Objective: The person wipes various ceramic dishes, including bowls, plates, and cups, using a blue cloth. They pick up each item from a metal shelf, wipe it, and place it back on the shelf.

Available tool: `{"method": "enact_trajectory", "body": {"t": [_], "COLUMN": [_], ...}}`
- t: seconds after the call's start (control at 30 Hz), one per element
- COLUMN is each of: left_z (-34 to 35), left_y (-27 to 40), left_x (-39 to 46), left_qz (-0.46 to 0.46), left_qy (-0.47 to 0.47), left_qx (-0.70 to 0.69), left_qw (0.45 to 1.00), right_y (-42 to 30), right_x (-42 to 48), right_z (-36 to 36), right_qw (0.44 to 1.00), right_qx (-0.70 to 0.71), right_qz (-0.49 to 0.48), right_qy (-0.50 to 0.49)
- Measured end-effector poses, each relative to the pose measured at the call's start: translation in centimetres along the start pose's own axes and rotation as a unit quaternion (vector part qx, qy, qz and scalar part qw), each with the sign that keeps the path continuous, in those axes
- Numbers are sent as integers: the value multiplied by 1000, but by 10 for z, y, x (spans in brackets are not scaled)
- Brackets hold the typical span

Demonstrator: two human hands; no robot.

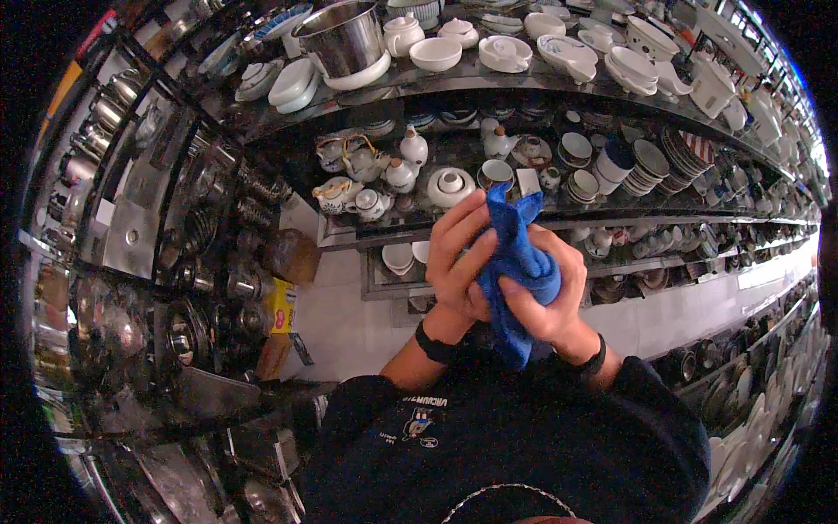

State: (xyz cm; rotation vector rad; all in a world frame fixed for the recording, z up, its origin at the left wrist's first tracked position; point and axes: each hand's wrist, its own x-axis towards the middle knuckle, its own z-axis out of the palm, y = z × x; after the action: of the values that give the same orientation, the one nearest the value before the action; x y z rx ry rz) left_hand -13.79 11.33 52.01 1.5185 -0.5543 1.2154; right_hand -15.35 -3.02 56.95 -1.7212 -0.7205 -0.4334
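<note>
A bunched blue cloth (520,262) is held up in front of my chest, between both hands. My right hand (563,285) wraps around it from the right, with the thumb pressed across its front. From the left, my left hand (458,255) closes on the cloth with bent fingers. One end of the cloth sticks up above the hands and another hangs down below them. Whether the folds cover some object, I cannot tell. Just beyond the hands, a white cup (495,173) and a white lidded pot (451,187) stand on a shelf.
The upper glass shelf (419,88) bears a steel pot (344,42) and white bowls (435,54). Below stand small teapots (370,204), corked bottles (400,175) and stacked plates (647,167). Metalware racks (131,242) line the left, near a yellow box (283,306) above the tiled floor (334,327).
</note>
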Motion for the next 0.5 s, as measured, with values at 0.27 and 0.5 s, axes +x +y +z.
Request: {"method": "enact_trajectory", "body": {"t": [0.27,0.5], "left_z": [10,17], "left_y": [6,11], "left_x": [-4,-1], "left_qz": [-374,-410], "left_qy": [83,156], "left_qx": [-176,-355], "left_qw": [907,825], "right_y": [-5,14], "right_x": [13,-2], "right_z": [18,19], "right_qw": [995,997], "right_qx": [-63,-21], "right_qz": [-75,-73], "right_qy": [20,33]}}
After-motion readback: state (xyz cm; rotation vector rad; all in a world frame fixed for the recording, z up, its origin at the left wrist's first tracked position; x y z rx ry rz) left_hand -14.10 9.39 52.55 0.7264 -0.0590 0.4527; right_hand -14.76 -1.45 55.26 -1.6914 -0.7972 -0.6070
